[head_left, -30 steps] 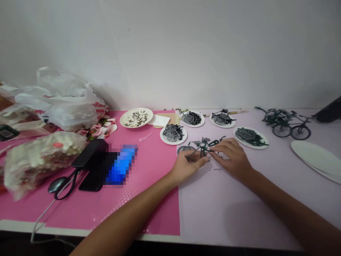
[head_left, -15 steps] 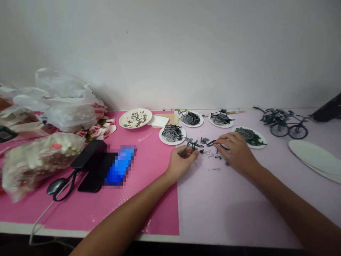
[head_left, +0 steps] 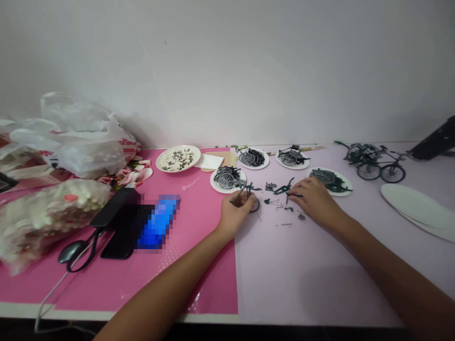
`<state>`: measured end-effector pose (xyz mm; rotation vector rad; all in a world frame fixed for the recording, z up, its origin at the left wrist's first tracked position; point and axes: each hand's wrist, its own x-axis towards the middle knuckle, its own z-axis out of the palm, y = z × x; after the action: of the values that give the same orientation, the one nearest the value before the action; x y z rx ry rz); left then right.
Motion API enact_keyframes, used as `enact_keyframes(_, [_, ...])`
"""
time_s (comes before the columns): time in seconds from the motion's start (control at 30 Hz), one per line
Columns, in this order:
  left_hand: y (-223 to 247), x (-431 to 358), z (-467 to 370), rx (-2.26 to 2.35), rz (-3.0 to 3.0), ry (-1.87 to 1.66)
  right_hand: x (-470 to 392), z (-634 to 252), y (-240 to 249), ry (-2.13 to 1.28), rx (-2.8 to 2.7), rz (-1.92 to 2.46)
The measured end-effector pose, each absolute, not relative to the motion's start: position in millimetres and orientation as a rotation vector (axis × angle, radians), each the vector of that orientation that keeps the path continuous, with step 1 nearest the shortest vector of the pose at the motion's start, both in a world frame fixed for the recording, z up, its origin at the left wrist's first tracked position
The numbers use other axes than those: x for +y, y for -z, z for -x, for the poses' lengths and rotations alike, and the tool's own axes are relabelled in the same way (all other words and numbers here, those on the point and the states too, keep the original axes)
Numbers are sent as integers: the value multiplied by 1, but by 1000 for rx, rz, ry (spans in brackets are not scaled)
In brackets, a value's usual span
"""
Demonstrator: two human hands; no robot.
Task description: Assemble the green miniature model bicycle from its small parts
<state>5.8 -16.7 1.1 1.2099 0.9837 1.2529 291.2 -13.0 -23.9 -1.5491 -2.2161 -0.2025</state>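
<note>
My left hand is closed around a dark model bicycle frame, whose thin bars stick up past the fingers; a dark curved piece shows beside the fingertips. To the right, my right hand pinches a thin dark rod-like part just above the table. Between the hands lie loose pieces: a dark green part, a small grey cluster, a round grey disc and thin pins. The plate of green parts stands just behind my right hand.
More plates with grey wheels and dark parts line the back, beside a plate of small pale and dark bits. Assembled model bicycles stand at right, near stacked white plates. Bags and a black phone occupy the left.
My right hand has left the dark green part on the table and now pinches a thinner dark piece slightly lower. My left hand has turned a little, still gripping the frame.
</note>
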Motion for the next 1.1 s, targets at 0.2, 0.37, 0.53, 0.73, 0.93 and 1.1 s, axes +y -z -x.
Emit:
enact_keyframes(0.2, [-1,-17,-6,984,-1212,-1235,-14,-291,24,226,-2204,1602])
enact_keyframes(0.37, [-2,-18,-6,980,-1227,-1234,-14,-286,22,230,-2192,1616])
enact_keyframes(0.53, [-2,-18,-6,972,-1217,-1231,-13,-280,17,282,-2129,1585])
enact_keyframes(0.73, [-3,-19,-6,961,-1223,-1238,-14,-282,16,352,-2088,1537])
enact_keyframes(0.93, [-1,-18,-6,972,-1232,-1234,-13,-287,20,325,-2109,1565])
enact_keyframes(1.1, [-1,-18,-6,957,-1255,-1226,-13,-287,21,263,-2131,1589])
